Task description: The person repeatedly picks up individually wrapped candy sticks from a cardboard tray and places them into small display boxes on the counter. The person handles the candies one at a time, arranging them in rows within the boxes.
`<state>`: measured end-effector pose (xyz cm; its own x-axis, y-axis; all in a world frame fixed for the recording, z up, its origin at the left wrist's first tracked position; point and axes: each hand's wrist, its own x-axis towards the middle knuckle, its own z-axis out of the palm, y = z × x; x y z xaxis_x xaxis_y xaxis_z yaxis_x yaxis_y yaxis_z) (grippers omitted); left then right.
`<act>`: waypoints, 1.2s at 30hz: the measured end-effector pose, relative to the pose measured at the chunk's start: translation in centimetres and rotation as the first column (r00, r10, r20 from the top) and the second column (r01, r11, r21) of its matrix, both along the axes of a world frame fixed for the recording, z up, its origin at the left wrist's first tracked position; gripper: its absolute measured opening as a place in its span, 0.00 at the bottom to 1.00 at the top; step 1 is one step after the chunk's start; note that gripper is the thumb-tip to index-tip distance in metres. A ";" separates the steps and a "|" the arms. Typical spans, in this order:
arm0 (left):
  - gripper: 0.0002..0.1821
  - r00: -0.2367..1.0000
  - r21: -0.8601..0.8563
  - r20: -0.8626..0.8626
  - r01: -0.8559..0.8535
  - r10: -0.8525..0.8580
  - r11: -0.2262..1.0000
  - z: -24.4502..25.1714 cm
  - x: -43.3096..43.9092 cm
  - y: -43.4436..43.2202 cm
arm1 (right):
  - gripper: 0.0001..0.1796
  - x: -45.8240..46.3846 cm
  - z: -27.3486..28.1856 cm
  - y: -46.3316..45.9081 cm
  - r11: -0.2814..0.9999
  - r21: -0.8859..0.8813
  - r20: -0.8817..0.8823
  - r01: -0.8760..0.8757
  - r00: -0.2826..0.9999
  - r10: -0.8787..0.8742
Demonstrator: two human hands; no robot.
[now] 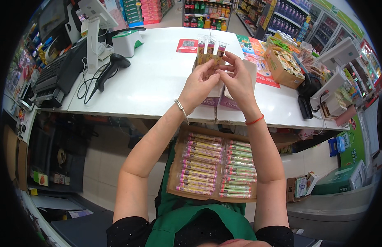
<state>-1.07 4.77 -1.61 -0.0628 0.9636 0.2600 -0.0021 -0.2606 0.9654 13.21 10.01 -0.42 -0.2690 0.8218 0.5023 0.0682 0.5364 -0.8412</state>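
Observation:
Over the white counter (pixel 154 77), my left hand (pixel 201 82) and my right hand (pixel 239 81) meet at the front of wrapped snack sticks (pixel 210 51) that stand upright in a row. My thumbs nearly touch. The fingertips and the lower ends of the sticks are partly hidden, so a firm grip cannot be made out. Under my hands stand a purple-and-white display box (pixel 211 101) and a second purple box (pixel 229 102) beside it. Against my lap and the counter edge, an open cardboard tray (pixel 175 173) holds rows of yellow-pink sticks (pixel 200 163) and green-pink sticks (pixel 239 169).
Left on the counter lie a black barcode scanner (pixel 112 66) with its cable, a white-green device (pixel 127 41) and a keyboard (pixel 53 68). A red card with a printed code (pixel 187 45) lies behind the boxes. To the right are a carton of packets (pixel 282 69) and a black handheld device (pixel 308 92).

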 end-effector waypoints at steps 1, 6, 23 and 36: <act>0.35 1.000 0.006 -0.001 -0.007 0.007 1.000 -0.1 0.0 0.0 | 0.31 -0.1 0.0 -0.1 1.000 0.005 -0.006 0.003 1.000 -0.003; 0.34 0.999 0.069 -0.023 -0.035 0.037 0.997 -0.8 0.0 0.3 | 0.28 -0.1 -0.5 0.0 0.999 0.049 -0.027 0.022 0.999 -0.021; 0.23 0.958 0.413 -0.158 -0.156 0.240 0.897 1.6 1.0 -2.3 | 0.11 -0.3 1.7 -2.5 0.988 0.138 -0.219 0.062 0.975 -0.031; 0.18 0.943 0.543 -0.127 -0.192 0.306 0.818 4.8 1.2 -5.6 | 0.13 0.7 4.7 -7.7 0.983 0.182 -0.297 -0.034 0.951 0.088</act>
<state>0.13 -0.86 3.21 -0.1743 0.6417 0.7469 0.3087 -0.6846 0.6603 13.94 2.28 4.31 -0.1287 0.7024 0.7000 -0.2124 0.6700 -0.7113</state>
